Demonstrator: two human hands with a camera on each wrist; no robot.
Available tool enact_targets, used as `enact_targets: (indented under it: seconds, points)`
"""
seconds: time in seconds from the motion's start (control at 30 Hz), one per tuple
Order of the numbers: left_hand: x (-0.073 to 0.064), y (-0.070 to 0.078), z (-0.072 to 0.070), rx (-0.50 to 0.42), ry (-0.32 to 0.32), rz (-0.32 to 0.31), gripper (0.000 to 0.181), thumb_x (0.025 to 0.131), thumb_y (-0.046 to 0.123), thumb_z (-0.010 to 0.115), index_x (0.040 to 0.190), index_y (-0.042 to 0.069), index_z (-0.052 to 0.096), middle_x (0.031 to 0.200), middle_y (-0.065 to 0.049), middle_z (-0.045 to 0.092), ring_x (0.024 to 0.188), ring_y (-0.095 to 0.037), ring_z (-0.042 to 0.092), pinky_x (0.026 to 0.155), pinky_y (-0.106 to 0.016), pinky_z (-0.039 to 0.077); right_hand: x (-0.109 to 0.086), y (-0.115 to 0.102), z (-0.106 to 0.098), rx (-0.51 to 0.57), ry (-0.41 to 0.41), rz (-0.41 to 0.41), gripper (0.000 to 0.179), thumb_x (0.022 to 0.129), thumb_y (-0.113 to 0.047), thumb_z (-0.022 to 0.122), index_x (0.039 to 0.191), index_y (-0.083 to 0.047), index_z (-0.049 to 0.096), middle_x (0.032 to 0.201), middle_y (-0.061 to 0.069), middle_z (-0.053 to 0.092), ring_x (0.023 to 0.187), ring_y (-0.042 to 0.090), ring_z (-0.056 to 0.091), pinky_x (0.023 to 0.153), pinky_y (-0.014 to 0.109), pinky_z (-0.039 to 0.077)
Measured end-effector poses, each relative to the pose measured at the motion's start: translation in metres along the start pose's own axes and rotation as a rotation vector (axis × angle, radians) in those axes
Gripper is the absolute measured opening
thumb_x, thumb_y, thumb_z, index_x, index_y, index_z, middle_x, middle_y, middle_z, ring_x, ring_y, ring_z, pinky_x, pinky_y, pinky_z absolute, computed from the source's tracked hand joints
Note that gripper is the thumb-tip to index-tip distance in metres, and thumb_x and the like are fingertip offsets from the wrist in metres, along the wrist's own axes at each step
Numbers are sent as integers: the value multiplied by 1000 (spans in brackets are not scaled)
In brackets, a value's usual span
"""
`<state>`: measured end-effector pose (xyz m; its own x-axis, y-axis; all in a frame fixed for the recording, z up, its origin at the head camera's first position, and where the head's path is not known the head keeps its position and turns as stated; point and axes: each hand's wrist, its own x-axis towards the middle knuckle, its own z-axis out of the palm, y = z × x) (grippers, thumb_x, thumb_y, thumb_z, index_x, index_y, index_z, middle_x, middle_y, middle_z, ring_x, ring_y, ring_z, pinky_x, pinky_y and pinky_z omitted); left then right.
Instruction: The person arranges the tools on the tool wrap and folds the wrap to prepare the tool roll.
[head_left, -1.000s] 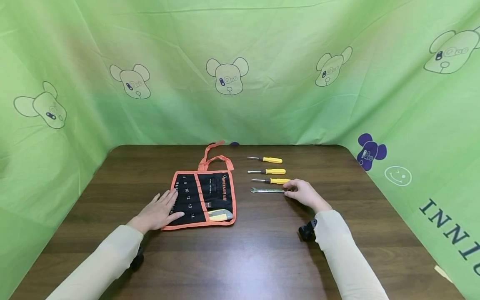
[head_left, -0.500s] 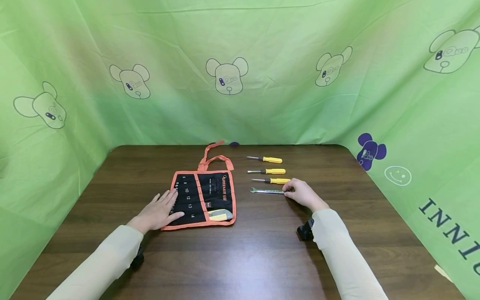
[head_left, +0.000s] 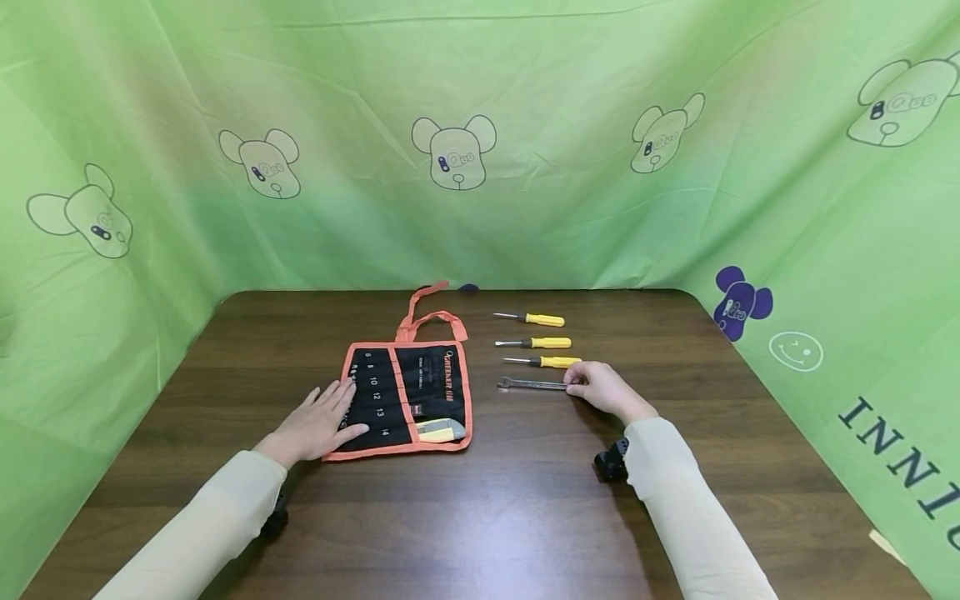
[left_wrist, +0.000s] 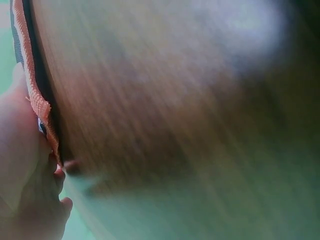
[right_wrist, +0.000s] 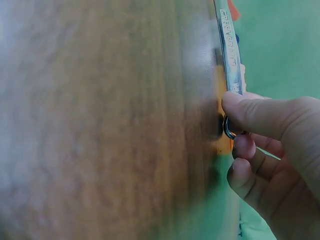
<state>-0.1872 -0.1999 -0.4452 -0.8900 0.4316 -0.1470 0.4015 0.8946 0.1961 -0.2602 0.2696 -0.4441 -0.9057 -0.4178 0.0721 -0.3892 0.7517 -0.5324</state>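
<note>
Head view downward, wrist views near tabletop point(head_left: 517, 475)

The tool roll point(head_left: 433, 377) is black, edged orange and numbered in white. In it: a yellow-and-grey utility knife point(head_left: 441, 430). Right of it: yellow-handled screwdrivers point(head_left: 552, 342), a silver wrench point(head_left: 534, 384). Beneath it: brown wood-grain counter point(head_left: 525, 500). Behind it: green mouse-printed curtain point(head_left: 360, 225).

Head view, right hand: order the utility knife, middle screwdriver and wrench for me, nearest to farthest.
1. Wrench, pinched at one end by the right hand.
2. Middle screwdriver, beyond the wrench, toward the back.
3. Utility knife, off to the left, in the pouch.
</note>
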Motion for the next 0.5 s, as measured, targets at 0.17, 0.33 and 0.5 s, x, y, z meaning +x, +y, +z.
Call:
enact_targets:
  seconds: [0.17, 0.33, 0.5]
  points:
    - [0, 0, 0, -2, -3, -3, 79, 94, 53, 38, 143, -6, 21, 148, -22, 18, 135, -37, 15, 105, -54, 11, -2, 0, 0, 9, -11, 16, 8, 84, -1, 64, 77, -5, 63, 75, -1, 58, 72, 15, 50, 69, 36, 43]
    - [0, 0, 0, -2, -3, -2, 79, 94, 53, 38, 143, -6, 21, 148, -22, 19, 135, -37, 15, 105, -54, 11, -2, -1, -1, 27, -15, 39, 7, 85, -4, 64, 78, -6, 64, 77, 0, 59, 74, 16, 51, 72, 38, 43]
    - [1, -1, 1, 0, 1, 0, 79, 94, 53, 39, 143, -6, 21, 148, -22, 19, 135, -37, 16, 105, -54, 11, -1, -5, -4, 67, -18, 54, 6, 86, -6, 63, 81, -4, 65, 77, 0, 60, 72, 16, 51, 70, 36, 43]
